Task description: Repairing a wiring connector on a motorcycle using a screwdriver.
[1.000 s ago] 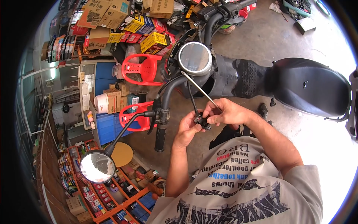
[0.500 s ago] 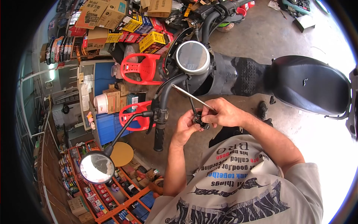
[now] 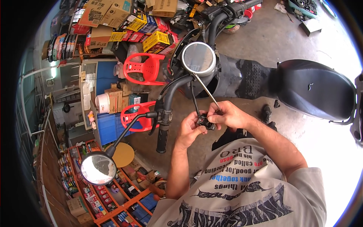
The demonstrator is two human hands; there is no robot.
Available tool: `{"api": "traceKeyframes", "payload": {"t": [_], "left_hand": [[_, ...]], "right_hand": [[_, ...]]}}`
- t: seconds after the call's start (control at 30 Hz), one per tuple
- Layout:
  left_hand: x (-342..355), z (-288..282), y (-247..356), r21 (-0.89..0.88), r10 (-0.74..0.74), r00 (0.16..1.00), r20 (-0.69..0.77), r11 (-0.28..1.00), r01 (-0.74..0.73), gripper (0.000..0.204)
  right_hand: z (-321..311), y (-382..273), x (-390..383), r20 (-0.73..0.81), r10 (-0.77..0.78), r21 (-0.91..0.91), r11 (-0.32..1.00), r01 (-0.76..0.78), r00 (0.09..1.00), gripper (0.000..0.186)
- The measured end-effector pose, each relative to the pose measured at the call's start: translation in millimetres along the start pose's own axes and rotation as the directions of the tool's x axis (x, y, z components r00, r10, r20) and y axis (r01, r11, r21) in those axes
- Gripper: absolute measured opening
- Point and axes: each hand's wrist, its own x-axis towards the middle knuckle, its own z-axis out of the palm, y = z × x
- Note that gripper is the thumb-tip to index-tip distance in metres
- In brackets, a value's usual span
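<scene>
In front of my body, my left hand grips a small black part that hangs on a black cable coming down from the handlebar. The fingertips of my right hand pinch against that part from the other side. A long thin metal rod, like a screwdriver shaft, also sticks out of my right hand. Its free end points up toward the round display of the motorbike. My fingers hide much of the black part and the rod's lower end.
The handlebar's black grip and a round mirror stand left of my hands. Beyond them are red plastic chairs and stacked boxes. The black seat lies to the right. Orange shelves fill the lower left.
The metal rod has swung to a steeper angle, its free end moving right toward the round display. Both hands stay at the black part, with the right fingers slightly shifted.
</scene>
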Motion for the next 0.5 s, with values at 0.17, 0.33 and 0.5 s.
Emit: {"api": "traceKeyframes", "payload": {"t": [0.17, 0.33, 0.5], "left_hand": [[-0.7, 1.5, 4.5, 0.044, 0.013, 1.000, -0.010, 0.999, -0.012, 0.053], [-0.1, 1.7, 5.6, 0.087, 0.012, 1.000, -0.017, 0.996, -0.011, 0.052], [1.1, 0.4, 6.7, 0.083, 0.000, 1.000, 0.003, 0.997, 0.000, 0.049]], "right_hand": [[-2.6, -0.2, -2.4, 0.029, 0.042, 0.090, 0.995, -0.044, 0.999, 0.012], [-2.3, 8.5, -0.4, 0.024, -0.028, 0.109, 0.994, 0.025, 0.999, 0.012], [-1.2, 3.2, -1.2, 0.009, -0.052, 0.069, 0.996, 0.051, 0.999, 0.012]]}}
